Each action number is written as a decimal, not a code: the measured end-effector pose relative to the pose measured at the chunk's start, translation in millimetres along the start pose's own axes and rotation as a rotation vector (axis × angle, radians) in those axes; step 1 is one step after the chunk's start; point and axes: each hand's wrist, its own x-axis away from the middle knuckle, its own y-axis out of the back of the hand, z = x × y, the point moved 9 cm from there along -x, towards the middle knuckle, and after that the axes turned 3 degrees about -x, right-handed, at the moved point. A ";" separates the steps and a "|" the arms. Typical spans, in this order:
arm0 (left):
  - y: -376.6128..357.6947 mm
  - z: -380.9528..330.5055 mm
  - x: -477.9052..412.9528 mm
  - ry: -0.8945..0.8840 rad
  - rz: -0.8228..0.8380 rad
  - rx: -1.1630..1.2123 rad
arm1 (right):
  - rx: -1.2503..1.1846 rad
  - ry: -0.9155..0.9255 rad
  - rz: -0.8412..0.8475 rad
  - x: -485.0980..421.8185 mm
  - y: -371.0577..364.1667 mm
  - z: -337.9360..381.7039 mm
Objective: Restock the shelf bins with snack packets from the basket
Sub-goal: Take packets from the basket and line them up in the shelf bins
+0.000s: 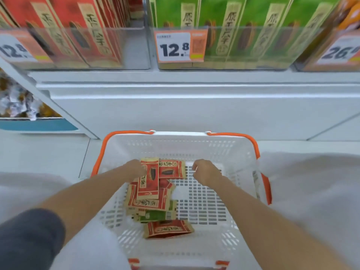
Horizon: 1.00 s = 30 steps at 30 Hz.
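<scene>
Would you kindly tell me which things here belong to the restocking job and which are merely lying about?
Job: white basket; red packets and green packet in it; red-packet bin; green-packet bin; left hand; right hand.
Just nearby: orange-packet bin, far right; wrapped sweets, lower left shelf; 12.8 price tag.

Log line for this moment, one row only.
stage: picking from basket | left hand: holds red packet | right hand: fingers curled, empty | also inside: more red packets, green packet
</scene>
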 end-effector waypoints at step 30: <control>175.0 -93.6 134.3 -0.641 -0.299 0.477 | -0.341 0.378 -0.124 67.4 107.2 142.8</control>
